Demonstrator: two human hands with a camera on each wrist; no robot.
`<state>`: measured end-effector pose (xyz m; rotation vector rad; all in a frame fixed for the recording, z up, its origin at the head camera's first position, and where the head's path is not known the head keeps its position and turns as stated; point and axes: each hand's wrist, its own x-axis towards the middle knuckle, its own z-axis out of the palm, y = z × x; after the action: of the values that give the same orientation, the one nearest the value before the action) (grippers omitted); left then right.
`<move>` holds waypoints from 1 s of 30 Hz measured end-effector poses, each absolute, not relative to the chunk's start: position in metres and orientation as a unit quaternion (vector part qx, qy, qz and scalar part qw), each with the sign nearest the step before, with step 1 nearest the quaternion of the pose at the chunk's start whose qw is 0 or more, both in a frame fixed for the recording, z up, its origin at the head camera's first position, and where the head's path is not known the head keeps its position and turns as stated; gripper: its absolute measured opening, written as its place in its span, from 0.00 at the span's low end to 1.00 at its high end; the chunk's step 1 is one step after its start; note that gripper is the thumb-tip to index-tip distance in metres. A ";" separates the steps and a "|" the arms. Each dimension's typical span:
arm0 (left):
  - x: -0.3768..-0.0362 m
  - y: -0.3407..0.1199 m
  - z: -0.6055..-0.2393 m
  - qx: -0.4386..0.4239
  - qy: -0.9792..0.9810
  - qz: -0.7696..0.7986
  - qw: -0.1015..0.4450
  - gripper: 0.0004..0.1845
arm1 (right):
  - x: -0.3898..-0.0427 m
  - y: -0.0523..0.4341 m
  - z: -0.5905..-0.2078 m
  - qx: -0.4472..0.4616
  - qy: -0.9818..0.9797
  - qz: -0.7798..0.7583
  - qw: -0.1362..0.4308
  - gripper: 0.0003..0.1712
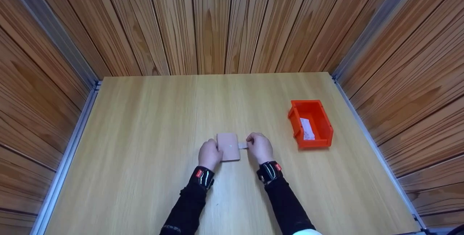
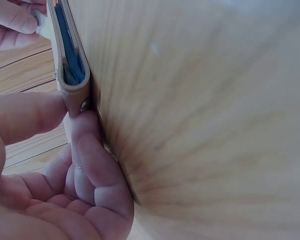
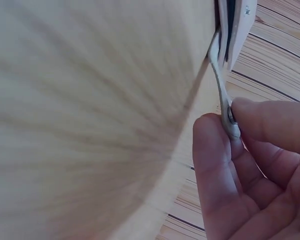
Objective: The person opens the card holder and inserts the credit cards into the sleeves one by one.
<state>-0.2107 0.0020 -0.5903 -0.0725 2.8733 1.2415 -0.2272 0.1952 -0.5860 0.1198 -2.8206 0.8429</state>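
A small tan wallet (image 1: 228,146) lies flat on the wooden table (image 1: 145,126), near the front middle. My left hand (image 1: 209,154) grips its left edge, thumb and fingers curled round it; the left wrist view shows the wallet (image 2: 70,75) edge-on with a blue lining. My right hand (image 1: 259,147) pinches a pale strap tab (image 1: 242,145) that sticks out of the wallet's right side. In the right wrist view the tab (image 3: 224,100) is pinched between thumb and forefinger, and runs up to the wallet (image 3: 237,25).
An orange plastic bin (image 1: 310,123) stands on the table to the right of my hands, with a white slip of paper (image 1: 306,128) inside. Wood-panelled walls enclose the table on three sides, with metal rails along its left and right edges.
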 end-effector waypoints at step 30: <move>-0.209 0.003 -0.591 -0.022 0.918 0.397 -0.011 0.11 | -0.236 0.201 -0.588 0.016 -0.962 0.269 0.035 0.04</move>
<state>-0.2093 0.0031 -0.5912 -0.0683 2.9032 1.2547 -0.2364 0.2008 -0.5879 0.0490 -2.9583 0.8267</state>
